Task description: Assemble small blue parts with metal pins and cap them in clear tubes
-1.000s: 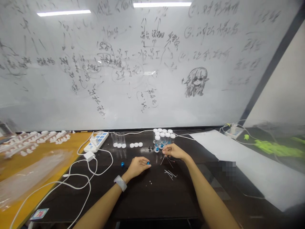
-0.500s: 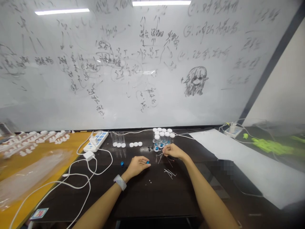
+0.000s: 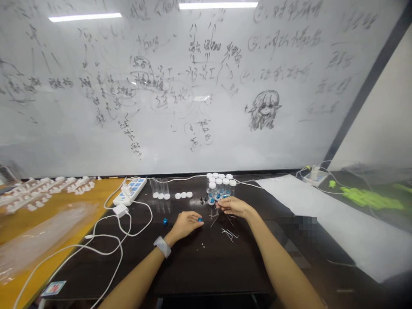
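Observation:
My left hand [image 3: 186, 223] rests low over the dark table, thumb and fingers closed around a small shiny blue piece [image 3: 200, 219]. My right hand [image 3: 234, 207] is pinched in front of the capped tubes, and a thin pale stick [image 3: 211, 202] seems to poke out from its fingertips. Just below it lie several thin wire-like sticks [image 3: 213, 220], with more thin white sticks [image 3: 229, 234] nearer me. Another blue piece [image 3: 165, 221] sits left of my left hand. Small black pieces [image 3: 203, 200] stand beside the clear, white-capped tubes [image 3: 219, 189], some with blue pieces inside.
Three clear tubes [image 3: 160, 187] stand on white caps at the back, beside three loose white caps [image 3: 183, 195]. A power strip [image 3: 130, 191] and white cables lie left. White parts [image 3: 48, 191] cover the yellow surface; white paper [image 3: 322, 210] and green pieces [image 3: 368, 198] are at right.
My right hand has shifted slightly left and down, its fingers now stretched toward the sticks and tube fronts. My left hand stays put with the blue piece.

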`<state>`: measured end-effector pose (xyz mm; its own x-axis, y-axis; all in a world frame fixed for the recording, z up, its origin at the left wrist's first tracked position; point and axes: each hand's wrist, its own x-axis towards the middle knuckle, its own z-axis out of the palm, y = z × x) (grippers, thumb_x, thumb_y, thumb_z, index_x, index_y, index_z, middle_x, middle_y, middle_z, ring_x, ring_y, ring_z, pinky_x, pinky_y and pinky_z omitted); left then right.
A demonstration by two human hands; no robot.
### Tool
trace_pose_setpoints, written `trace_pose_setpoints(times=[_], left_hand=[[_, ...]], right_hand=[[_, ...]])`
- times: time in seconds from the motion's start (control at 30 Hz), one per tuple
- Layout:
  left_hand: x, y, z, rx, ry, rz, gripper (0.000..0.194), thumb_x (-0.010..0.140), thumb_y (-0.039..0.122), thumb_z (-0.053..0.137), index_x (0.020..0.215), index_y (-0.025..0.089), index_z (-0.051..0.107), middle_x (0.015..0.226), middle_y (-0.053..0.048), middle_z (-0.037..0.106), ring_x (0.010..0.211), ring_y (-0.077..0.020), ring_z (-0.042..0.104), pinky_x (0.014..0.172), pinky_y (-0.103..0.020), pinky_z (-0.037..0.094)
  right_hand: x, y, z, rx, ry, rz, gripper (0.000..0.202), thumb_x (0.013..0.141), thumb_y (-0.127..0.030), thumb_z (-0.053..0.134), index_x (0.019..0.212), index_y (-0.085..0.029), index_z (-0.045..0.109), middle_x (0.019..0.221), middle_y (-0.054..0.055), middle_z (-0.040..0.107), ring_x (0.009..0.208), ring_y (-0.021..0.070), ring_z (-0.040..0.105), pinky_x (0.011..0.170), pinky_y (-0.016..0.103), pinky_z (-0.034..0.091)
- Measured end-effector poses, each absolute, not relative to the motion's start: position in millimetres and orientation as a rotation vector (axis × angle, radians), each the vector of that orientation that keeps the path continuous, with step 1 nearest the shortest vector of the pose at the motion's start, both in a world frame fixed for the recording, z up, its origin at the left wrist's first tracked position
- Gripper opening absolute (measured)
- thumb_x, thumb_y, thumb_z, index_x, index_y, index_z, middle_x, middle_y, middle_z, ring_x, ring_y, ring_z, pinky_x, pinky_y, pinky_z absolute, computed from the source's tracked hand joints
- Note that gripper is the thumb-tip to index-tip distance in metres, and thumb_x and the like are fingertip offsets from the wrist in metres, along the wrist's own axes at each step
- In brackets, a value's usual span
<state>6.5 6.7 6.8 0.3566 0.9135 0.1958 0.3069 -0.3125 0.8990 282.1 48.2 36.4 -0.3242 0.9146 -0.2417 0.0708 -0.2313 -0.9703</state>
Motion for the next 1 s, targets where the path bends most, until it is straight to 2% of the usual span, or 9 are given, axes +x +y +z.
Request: trace_pose_setpoints(times=[0.13, 0.3, 0.43, 0.6, 1.0], left_hand=[[6.5, 6.1, 7.1, 1.806, 1.085, 0.953, 0.032, 0.068, 0.038, 0.081, 0.089, 0.015, 0.074, 0.081, -0.008, 0.074, 0.076, -0.0216, 0.071, 0.073, -0.032, 0.057], [5.8, 9.6, 1.2, 1.712, 1.038, 0.992, 0.036, 0.064, 0.034, 0.085, 0.091, 0.015, 0.073, 0.082, -0.008, 0.074, 0.077, -0.0211, 0.071, 0.074, -0.032, 0.056], [5.0, 11.8, 0.1, 1.658, 1.016, 0.989, 0.031, 0.065, 0.033, 0.084, 0.088, 0.014, 0.074, 0.08, -0.009, 0.074, 0.078, -0.0216, 0.071, 0.077, -0.033, 0.056], [4.4, 11.5, 2.2, 1.68, 1.012, 0.987, 0.029, 0.068, 0.033, 0.081, 0.089, 0.015, 0.074, 0.084, -0.01, 0.076, 0.081, -0.0219, 0.072, 0.078, -0.033, 0.056], [6.4, 7.4, 5.9, 1.746, 1.012, 0.985, 0.027, 0.07, 0.034, 0.08, 0.09, 0.015, 0.074, 0.086, -0.009, 0.076, 0.081, -0.0225, 0.073, 0.077, -0.032, 0.057]], right_hand=[[279.1, 46.5, 37.6, -1.197, -1.421, 1.572, 0.03, 0.075, -0.042, 0.081, 0.088, -0.016, 0.075, 0.088, 0.004, 0.07, 0.064, 0.0061, 0.055, 0.053, 0.013, 0.045], [265.9, 35.5, 51.9, -0.939, -1.726, 1.348, 0.042, 0.079, -0.054, 0.072, 0.089, -0.013, 0.074, 0.087, 0.007, 0.071, 0.072, 0.0138, 0.063, 0.063, 0.023, 0.052], [252.4, 28.8, 58.1, -0.95, -1.899, 1.142, 0.032, 0.084, -0.046, 0.066, 0.083, -0.015, 0.074, 0.081, 0.006, 0.071, 0.058, 0.0125, 0.06, 0.055, 0.024, 0.051], [245.1, 26.5, 55.1, -0.992, -2.035, 1.034, 0.018, 0.082, -0.031, 0.063, 0.078, -0.017, 0.073, 0.065, 0.002, 0.067, 0.047, 0.0123, 0.058, 0.045, 0.022, 0.047], [244.1, 22.5, 57.6, -1.006, -2.153, 0.923, 0.019, 0.083, -0.029, 0.06, 0.078, -0.015, 0.073, 0.06, 0.001, 0.066, 0.044, 0.0126, 0.061, 0.046, 0.02, 0.044]])
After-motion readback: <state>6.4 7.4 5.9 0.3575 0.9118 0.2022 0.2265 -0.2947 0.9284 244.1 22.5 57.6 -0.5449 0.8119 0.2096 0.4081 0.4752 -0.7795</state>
